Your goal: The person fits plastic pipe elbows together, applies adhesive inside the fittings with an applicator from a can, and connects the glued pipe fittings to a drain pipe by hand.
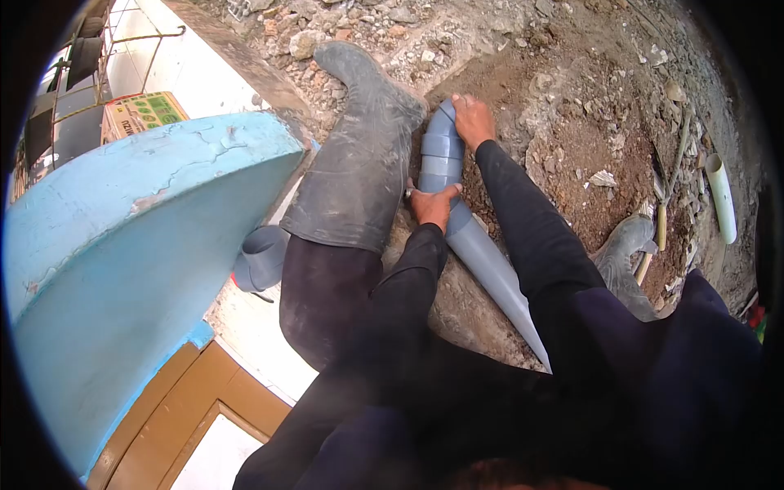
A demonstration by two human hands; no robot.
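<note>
Pipe (498, 265), grey and long, lies slantwise just right of the left boot (351, 163), with a curved fitting (442, 140) at its far end, beside the boot's ankle. The step in hand looks to be seating or turning that fitting on the pipe; whether it is fully home cannot be told. The next move seems to call for a steady pipe while the bend is pressed or twisted into line. The left hand (433, 207), next to the boot's shaft, is partly closed round the pipe, thumb on the side away from the boot. The right hand (475, 121), near the boot's ankle, curls over the bend's outer end, its fingers partly hidden.
</note>
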